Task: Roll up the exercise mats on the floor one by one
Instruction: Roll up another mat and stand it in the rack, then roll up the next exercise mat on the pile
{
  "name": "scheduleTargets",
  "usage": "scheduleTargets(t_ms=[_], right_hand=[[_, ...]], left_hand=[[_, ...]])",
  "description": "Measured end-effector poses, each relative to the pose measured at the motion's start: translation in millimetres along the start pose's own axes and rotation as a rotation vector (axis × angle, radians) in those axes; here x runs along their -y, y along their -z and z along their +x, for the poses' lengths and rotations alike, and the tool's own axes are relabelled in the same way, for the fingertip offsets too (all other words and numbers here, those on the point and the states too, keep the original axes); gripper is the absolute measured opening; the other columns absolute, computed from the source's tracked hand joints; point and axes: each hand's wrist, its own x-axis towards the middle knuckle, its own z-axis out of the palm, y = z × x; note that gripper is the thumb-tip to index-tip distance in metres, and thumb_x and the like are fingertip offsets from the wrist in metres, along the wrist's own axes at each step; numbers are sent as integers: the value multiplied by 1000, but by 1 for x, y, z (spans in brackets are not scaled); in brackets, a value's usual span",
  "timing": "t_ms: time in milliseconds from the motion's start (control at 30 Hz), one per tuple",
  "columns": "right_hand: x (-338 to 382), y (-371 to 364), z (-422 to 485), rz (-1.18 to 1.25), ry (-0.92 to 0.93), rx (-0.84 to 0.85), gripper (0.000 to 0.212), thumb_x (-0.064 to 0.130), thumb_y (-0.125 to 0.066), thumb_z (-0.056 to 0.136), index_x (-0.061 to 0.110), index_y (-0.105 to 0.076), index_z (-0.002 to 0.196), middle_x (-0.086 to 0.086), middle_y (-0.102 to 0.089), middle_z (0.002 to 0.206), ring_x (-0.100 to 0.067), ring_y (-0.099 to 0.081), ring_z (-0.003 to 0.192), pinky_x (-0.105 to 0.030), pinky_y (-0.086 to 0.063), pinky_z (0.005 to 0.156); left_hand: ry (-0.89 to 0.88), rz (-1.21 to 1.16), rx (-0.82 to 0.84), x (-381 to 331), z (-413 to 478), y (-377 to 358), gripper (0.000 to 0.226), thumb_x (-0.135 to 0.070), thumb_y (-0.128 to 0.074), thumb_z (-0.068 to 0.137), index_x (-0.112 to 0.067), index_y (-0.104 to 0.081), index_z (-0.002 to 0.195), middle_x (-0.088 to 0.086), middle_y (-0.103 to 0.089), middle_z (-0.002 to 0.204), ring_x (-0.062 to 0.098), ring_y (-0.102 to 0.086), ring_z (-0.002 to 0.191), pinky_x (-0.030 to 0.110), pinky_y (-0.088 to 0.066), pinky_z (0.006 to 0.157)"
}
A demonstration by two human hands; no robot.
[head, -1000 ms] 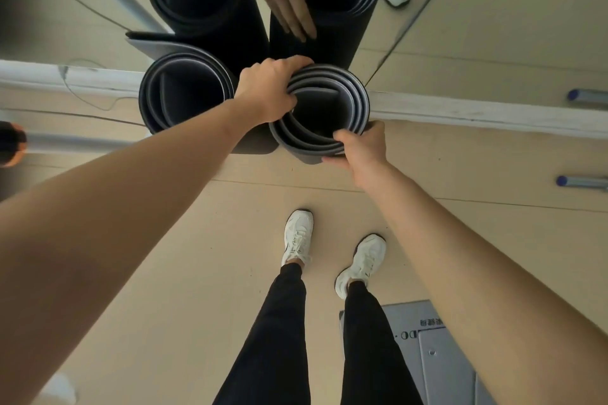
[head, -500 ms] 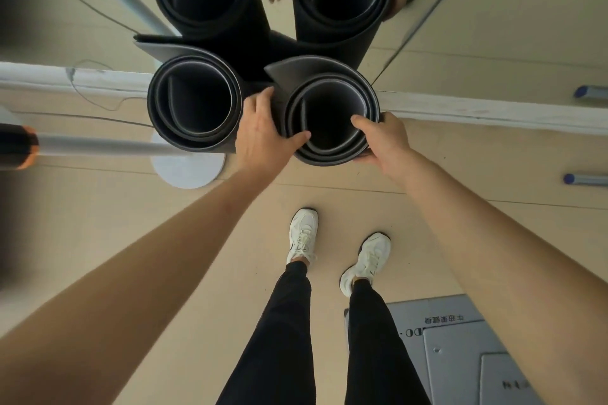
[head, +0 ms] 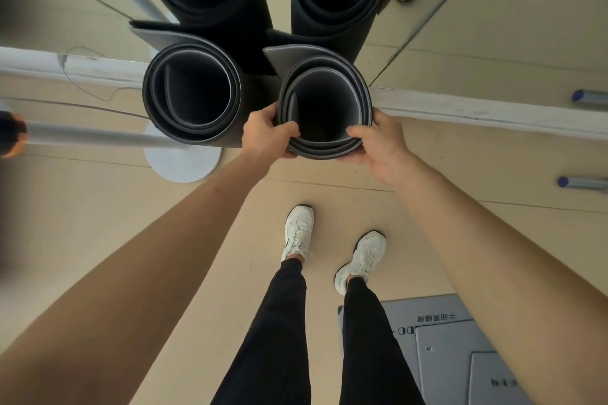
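- The beige floor [head: 98,223] is carrying everything, and it is meeting a mirror [head: 493,26] along a white skirting strip.
- Two dark rolled mats are standing upright on end against the mirror; the right mat [head: 329,72] is standing just beside the left mat [head: 194,133], and both are showing their open, coiled tops.
- A grey panel [head: 444,322] is lying flat on the floor at the lower right.
- A round white stand base [head: 184,161] is sitting next to the left mat.
- The left hand [head: 266,138] is gripping the right mat's near rim, thumb hooking inside.
- The right hand [head: 378,141] is pinching the same rim, thumb inside the coil.
- White shoes [head: 297,230] are standing near the mats.
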Motion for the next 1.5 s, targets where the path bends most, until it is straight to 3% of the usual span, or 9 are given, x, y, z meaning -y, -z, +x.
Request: scheduleTargets(t_ms=[267,500,567,700,833,1000,1233,1400,1500], right_hand=[[-20,-8,-8,-3,75,-14,44,18,-76,91,17,-60,132,-11,-73,114,-30,-77,90,-46,-64,77],[-19,-11,-17,-27,60,-11,36,26,-71,96,20,-57,128,-4,-74,111,-19,-77,84,-38,-64,80],[-22,-12,-20,-29,58,-24,31,27,-70,96,24,-58,124,3,-73,105,-14,-74,85,-38,-62,84],[-33,-9,-29,-8,35,-85,63,29,-73,93,15,-45,148,-1,-68,115,-17,-69,97,-40,-60,89],[-55,3,-44,-41,55,-151,54,26,-75,91,15,-54,140,-6,-69,115,-20,-69,93,-40,-59,86],[-104,29,-80,-282,138,-185,31,21,-74,86,19,-71,117,11,-75,90,-2,-69,84,-28,-53,88],[-215,85,-157,-350,78,-235,28,17,-70,90,23,-71,117,9,-74,94,-2,-69,82,-23,-52,84],[-322,137,-218,-314,-67,-322,26,18,-70,93,24,-69,118,9,-71,96,-4,-67,82,-22,-50,81],[-389,164,-254,-247,-172,-396,27,21,-69,93,24,-68,119,8,-71,98,-10,-66,88,-24,-49,84]], left_hand=[[-120,-18,-5,13,3,19,67,-11,-79,87,-22,-53,147,4,-73,118,20,-76,98,40,-65,76],[-89,-19,-175,40,0,18,88,-61,-85,68,-30,-52,144,-10,-70,127,13,-67,118,45,-57,99],[-88,-57,-167,42,-8,14,88,-58,-85,69,-26,-52,144,-10,-68,130,11,-64,122,44,-54,105],[-63,-134,-128,45,-32,6,81,-43,-83,80,-22,-46,150,-10,-65,135,9,-61,126,43,-50,110],[-23,-121,-88,53,-54,4,71,-31,-80,88,-23,-45,149,-12,-61,137,10,-58,128,46,-50,110],[52,166,149,83,-81,-3,53,-24,-79,90,-23,-58,139,-5,-70,125,13,-70,103,37,-56,94],[48,608,417,140,-119,-36,10,-23,-79,88,-25,-78,97,-12,-77,94,-5,-67,72,13,-44,62],[43,872,587,194,-155,-73,9,-26,-76,88,-31,-76,96,-15,-76,97,2,-71,84,14,-49,67],[21,1080,652,231,-176,-97,14,-29,-72,88,-31,-75,102,-16,-74,102,9,-70,97,30,-55,88]])
